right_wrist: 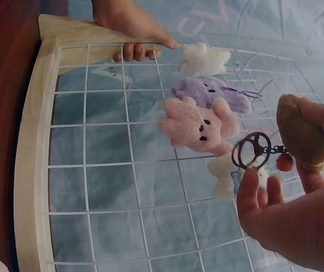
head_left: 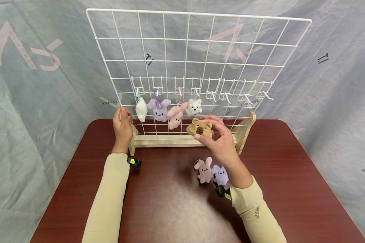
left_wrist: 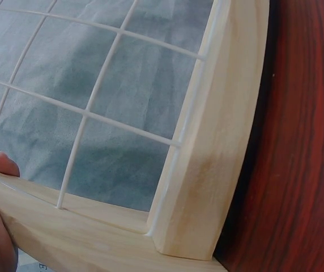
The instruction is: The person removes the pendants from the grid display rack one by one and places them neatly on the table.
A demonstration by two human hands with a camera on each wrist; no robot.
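Note:
My right hand (head_left: 220, 140) pinches a brown bear plush (head_left: 199, 128) in front of the rack. In the right wrist view its dark key ring (right_wrist: 251, 151) and a red bead (right_wrist: 284, 162) hang by my fingertips. My left hand (head_left: 122, 127) grips the left side of the white wire grid (head_left: 187, 62) and its wooden frame (right_wrist: 33, 170). From hooks on the grid hang a white plush (head_left: 141, 110), a purple plush (head_left: 160, 110), a pink plush (head_left: 175, 116) and a white bear plush (head_left: 194, 108).
Several white hooks (head_left: 247, 98) on the grid's right side hold nothing. A pink rabbit plush (head_left: 205, 171) and a lilac plush (head_left: 220, 175) lie on the dark red table (head_left: 164, 202), below my right forearm. Grey cloth (head_left: 322, 84) surrounds the table.

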